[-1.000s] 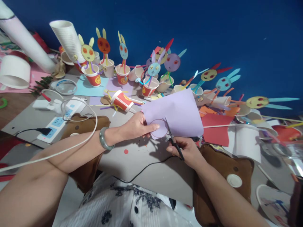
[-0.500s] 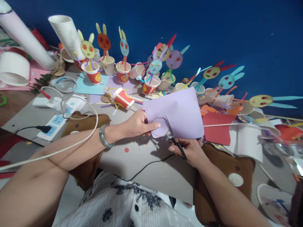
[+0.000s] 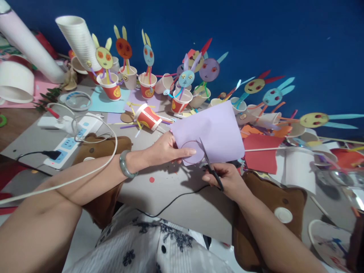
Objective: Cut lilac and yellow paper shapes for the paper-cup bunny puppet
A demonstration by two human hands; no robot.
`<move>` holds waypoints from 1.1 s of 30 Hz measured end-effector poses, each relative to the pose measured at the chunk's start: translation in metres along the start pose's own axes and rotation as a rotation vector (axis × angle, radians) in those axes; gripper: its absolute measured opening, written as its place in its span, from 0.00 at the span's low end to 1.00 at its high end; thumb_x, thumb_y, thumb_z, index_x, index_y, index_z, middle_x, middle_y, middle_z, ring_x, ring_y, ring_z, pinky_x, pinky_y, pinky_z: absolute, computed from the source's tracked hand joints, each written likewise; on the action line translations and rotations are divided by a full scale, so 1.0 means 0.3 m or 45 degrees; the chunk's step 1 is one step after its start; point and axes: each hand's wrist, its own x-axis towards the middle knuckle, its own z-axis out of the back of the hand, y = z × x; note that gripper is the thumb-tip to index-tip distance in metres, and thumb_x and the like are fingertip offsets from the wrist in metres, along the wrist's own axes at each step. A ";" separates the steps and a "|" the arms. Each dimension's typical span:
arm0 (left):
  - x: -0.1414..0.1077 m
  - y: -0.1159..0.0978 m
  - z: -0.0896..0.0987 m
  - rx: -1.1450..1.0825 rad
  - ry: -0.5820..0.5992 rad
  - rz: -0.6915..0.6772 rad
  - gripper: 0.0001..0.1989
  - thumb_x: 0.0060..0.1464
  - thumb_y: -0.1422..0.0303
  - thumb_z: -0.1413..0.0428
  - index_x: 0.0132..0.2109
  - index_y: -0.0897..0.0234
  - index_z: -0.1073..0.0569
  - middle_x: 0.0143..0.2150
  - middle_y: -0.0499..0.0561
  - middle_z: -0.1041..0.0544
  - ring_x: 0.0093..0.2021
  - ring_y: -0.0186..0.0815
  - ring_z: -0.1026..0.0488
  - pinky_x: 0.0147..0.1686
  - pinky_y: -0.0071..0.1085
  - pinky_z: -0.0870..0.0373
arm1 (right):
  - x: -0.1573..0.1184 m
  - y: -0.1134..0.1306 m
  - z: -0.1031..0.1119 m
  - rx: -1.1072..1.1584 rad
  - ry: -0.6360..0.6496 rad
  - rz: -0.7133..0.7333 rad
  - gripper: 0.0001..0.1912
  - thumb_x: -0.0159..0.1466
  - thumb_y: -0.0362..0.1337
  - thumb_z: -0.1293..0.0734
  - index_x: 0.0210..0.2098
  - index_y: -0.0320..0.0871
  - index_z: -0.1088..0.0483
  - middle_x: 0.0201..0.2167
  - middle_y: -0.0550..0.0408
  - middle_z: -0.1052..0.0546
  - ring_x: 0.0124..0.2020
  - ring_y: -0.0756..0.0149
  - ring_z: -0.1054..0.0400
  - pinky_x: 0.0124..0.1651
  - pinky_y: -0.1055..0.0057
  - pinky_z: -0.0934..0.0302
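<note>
A sheet of purple paper is held up above the grey table by my left hand, which pinches its left edge with the thumb on top. Under that thumb a drawn circle outline shows on the sheet. My right hand is closed around the handles of black scissors. Their blades lie at the paper beside the circle's right side, one blade visible over the sheet. The fingers under the paper are partly hidden.
Paper cups with rabbit figures line the back by the blue wall. A tipped red cup lies behind my left hand. A power strip and a white cable are at left, red paper at right.
The paper has shifted slightly, and the left thumb reaches a little further right over the circle. The scissors remain at the circle's right side, their blades angled slightly differently.
</note>
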 end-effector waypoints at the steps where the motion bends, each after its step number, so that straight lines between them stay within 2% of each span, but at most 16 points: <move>1: 0.000 -0.002 -0.002 -0.014 -0.003 0.005 0.18 0.55 0.56 0.38 0.31 0.68 0.26 0.18 0.46 0.28 0.16 0.25 0.33 0.15 0.20 0.37 | 0.001 0.000 -0.001 -0.001 -0.001 0.006 0.28 0.47 0.56 0.22 0.17 0.42 0.37 0.14 0.62 0.38 0.19 0.74 0.48 0.23 0.72 0.56; 7: -0.001 -0.008 -0.007 0.004 0.000 0.071 0.17 0.56 0.59 0.38 0.26 0.67 0.28 0.15 0.46 0.29 0.14 0.26 0.34 0.14 0.20 0.38 | 0.009 0.006 -0.006 -0.031 -0.023 0.072 0.27 0.46 0.56 0.21 0.18 0.41 0.34 0.16 0.60 0.36 0.21 0.73 0.46 0.25 0.72 0.53; 12: -0.001 -0.006 -0.008 0.028 0.002 0.059 0.18 0.55 0.59 0.38 0.25 0.67 0.28 0.15 0.47 0.29 0.15 0.27 0.33 0.14 0.21 0.38 | 0.010 0.002 -0.006 -0.038 -0.021 0.082 0.28 0.45 0.57 0.21 0.19 0.40 0.33 0.18 0.59 0.33 0.23 0.71 0.44 0.27 0.72 0.50; 20: -0.003 -0.006 -0.008 0.047 0.001 0.070 0.18 0.55 0.58 0.38 0.25 0.66 0.29 0.15 0.47 0.29 0.15 0.27 0.33 0.13 0.21 0.38 | 0.005 0.005 -0.005 -0.027 -0.008 0.100 0.28 0.48 0.58 0.23 0.19 0.41 0.33 0.17 0.59 0.34 0.21 0.72 0.44 0.25 0.72 0.52; 33: -0.001 0.001 -0.006 0.039 0.014 0.068 0.18 0.55 0.56 0.38 0.28 0.67 0.28 0.17 0.46 0.29 0.15 0.27 0.33 0.14 0.21 0.37 | 0.000 -0.001 0.003 -0.017 -0.006 0.060 0.30 0.46 0.58 0.22 0.17 0.42 0.37 0.15 0.62 0.38 0.20 0.74 0.48 0.25 0.72 0.55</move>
